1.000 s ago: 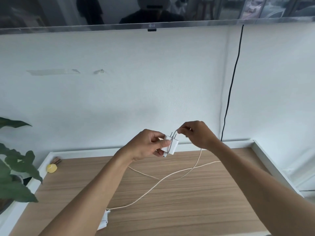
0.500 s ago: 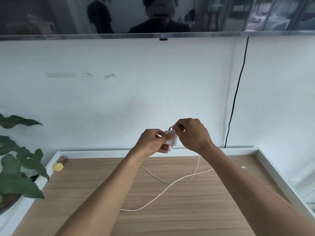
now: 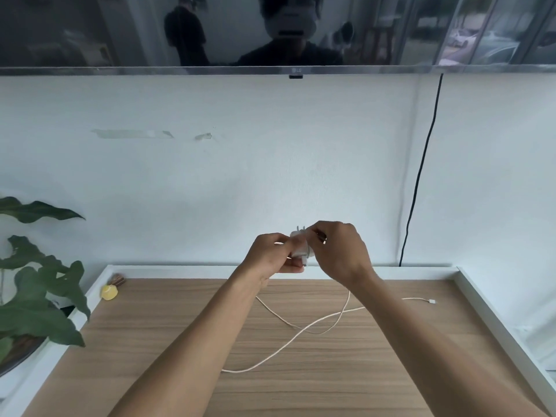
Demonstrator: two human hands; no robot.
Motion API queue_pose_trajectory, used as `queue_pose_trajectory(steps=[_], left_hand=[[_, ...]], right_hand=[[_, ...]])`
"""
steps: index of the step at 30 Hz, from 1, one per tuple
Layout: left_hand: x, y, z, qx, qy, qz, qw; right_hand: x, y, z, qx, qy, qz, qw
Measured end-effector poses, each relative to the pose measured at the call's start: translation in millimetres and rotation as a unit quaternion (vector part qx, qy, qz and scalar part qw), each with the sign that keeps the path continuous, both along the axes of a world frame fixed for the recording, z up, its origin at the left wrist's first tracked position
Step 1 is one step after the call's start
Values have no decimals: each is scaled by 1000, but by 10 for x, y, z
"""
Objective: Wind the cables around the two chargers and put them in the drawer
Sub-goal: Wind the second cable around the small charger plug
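Note:
A small white charger with its prongs pointing up is held above the back of the wooden tabletop. My left hand grips its body. My right hand pinches the white cable against the charger's top. That cable hangs from my right hand, loops on the wood and crosses a second stretch of cable. A cable plug end lies at the right. The second charger and the drawer are out of view.
A white raised rim frames the tabletop. A small yellow object and a brown one sit at the back left corner. A leafy plant stands left. A black cord runs down the wall under a screen.
My right hand has moved over the top of the charger with the cable, closing up to my left hand. The view has tilted up, and the second charger at the bottom left has dropped out of frame.

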State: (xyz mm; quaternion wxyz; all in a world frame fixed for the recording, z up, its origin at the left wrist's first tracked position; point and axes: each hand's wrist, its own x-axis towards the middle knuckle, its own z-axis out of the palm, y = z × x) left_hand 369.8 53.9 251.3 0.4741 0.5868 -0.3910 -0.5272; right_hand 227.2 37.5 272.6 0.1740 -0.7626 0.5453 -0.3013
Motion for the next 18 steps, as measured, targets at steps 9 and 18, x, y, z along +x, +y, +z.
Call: queue_pose_trajectory(steps=[9, 18], left_hand=[[49, -50, 123, 27, 177, 38, 983], [-9, 38, 154, -17, 59, -72, 995]], right_hand=[[74, 423, -411, -95, -101, -17, 990], [-55, 295, -759, -36, -206, 14, 978]])
